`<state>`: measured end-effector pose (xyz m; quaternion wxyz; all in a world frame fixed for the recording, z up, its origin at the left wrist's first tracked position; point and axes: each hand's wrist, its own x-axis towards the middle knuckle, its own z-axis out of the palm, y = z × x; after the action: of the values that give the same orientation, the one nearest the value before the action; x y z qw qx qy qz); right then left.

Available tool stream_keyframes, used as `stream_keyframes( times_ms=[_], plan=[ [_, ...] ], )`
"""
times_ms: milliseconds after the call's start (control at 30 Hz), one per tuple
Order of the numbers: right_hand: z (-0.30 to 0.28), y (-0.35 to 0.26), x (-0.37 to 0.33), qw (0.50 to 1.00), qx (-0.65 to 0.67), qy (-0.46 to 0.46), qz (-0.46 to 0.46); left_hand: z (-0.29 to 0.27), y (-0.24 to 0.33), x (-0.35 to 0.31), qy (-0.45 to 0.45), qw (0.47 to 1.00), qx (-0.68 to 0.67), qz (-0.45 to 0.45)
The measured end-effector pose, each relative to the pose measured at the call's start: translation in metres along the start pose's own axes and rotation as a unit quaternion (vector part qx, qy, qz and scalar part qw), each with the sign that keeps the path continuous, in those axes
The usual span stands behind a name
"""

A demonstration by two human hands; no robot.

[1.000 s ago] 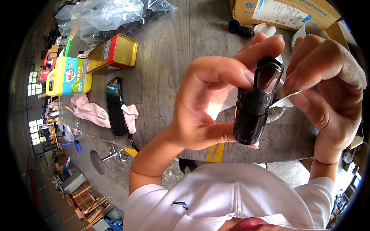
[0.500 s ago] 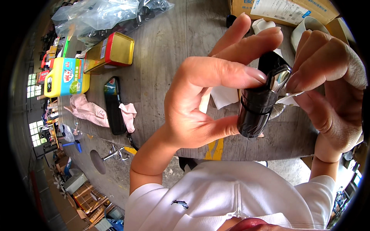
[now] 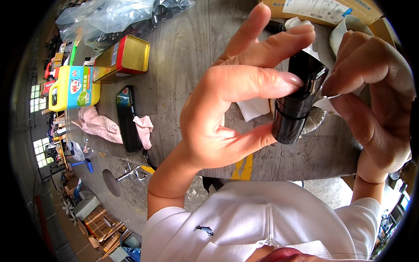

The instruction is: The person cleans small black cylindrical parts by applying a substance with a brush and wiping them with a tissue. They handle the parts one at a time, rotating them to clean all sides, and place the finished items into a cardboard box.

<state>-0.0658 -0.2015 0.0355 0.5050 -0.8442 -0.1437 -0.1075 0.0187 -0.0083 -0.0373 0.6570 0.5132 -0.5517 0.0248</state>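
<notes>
My left hand [image 3: 214,105] grips a glossy black cylindrical plastic part [image 3: 290,122] between thumb and index finger, its other fingers raised. The part stands nearly upright above the table, with a ring groove round its middle and a slanted, flared top. Close by on its right, my right hand [image 3: 371,94] pinches a thin pale sliver [image 3: 331,96] between thumb and forefinger; I cannot tell whether it is film or tape. Behind the part lie a white paper piece [image 3: 254,109] and a clear, crinkled round thing [image 3: 315,120], partly hidden.
On the grey table [image 3: 179,65] at left are a yellow jug [image 3: 61,94], a red-and-gold tin [image 3: 135,53], a black handheld device [image 3: 127,124] and a pink cloth [image 3: 100,125]. Plastic bags [image 3: 104,17] lie far left. A cardboard box [image 3: 279,8] and a white round container [image 3: 342,32] stand far right.
My left hand has shifted slightly left and the black part has turned and risen a little. My right fingers now show the pale sliver a bit apart from the part's top.
</notes>
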Motion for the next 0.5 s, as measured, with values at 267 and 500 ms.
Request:
stream_keyframes(
  times_ms=[267,500],
  plan=[
    [-0.009,0.007,0.008,0.998,0.039,-0.039,0.031,0.009,-0.004,0.0,0.022,0.999,0.009,0.027],
    [-0.018,0.011,0.014,0.993,0.083,-0.071,0.055,0.0,0.014,-0.005,-0.025,0.997,-0.059,-0.049]
  ],
)
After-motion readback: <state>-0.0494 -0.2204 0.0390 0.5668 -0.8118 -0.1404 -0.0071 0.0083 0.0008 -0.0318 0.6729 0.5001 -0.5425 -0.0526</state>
